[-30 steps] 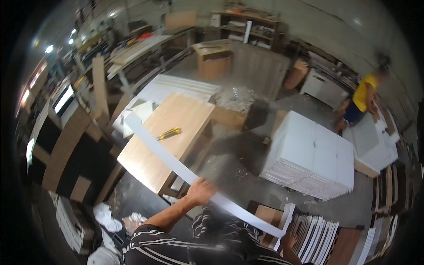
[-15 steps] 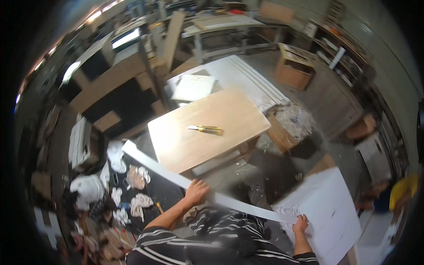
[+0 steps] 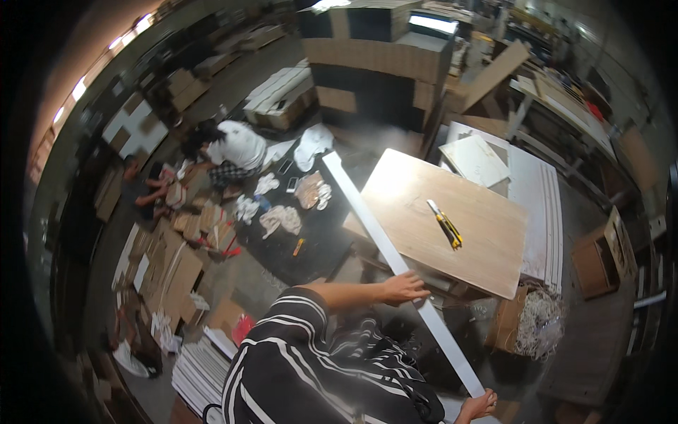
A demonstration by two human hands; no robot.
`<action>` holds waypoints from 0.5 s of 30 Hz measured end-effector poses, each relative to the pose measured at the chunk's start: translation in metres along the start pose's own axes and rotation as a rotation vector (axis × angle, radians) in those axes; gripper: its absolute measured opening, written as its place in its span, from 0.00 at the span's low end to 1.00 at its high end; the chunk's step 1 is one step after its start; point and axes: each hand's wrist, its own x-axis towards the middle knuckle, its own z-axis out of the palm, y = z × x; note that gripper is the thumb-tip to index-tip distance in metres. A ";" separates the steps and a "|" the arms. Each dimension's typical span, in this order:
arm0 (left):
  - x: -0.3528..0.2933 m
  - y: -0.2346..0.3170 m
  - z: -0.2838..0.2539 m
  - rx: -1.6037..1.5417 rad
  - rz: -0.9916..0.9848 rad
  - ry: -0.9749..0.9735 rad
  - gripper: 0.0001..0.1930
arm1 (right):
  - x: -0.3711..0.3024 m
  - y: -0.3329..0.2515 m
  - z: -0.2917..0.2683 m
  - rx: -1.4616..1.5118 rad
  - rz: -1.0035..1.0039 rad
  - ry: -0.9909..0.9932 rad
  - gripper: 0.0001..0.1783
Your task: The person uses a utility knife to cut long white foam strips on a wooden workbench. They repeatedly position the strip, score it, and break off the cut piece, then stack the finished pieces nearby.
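A long narrow white strip of board [image 3: 365, 215] runs slantwise in front of me, its far end beside the dark table. My left hand [image 3: 405, 287] is closed over its edge near the middle. At the near end, low in the picture, my right hand [image 3: 480, 405] grips the same strip. Just beyond the strip stands a light wood-topped table [image 3: 459, 191], and the strip overlaps its left edge in view. A yellow and black utility knife [image 3: 445, 226] lies on that tabletop.
To the left, a dark table [image 3: 311, 247] bears rags [image 3: 281, 221], phones and an orange cutter [image 3: 299, 246]. Several people [image 3: 233, 148] crouch or sit farther left among cardboard. A box of shredded scraps [image 3: 540, 321] stands right of the wooden table; a tall stacked crate [image 3: 374, 78] rises behind.
My view has swung to the left, so the tables shift rightward in it. The strip now slants more steeply, still held in both hands.
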 end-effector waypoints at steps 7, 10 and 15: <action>0.041 0.016 0.028 -0.077 -0.055 -0.015 0.28 | 0.079 -0.084 -0.077 -0.036 -0.487 -0.483 0.38; 0.035 0.001 0.025 -0.163 -0.025 -0.053 0.27 | 0.138 -0.120 -0.121 -0.006 -0.663 -0.689 0.46; 0.043 -0.004 0.022 -0.222 -0.008 -0.162 0.29 | 0.161 -0.273 -0.149 0.820 -0.737 -0.607 0.38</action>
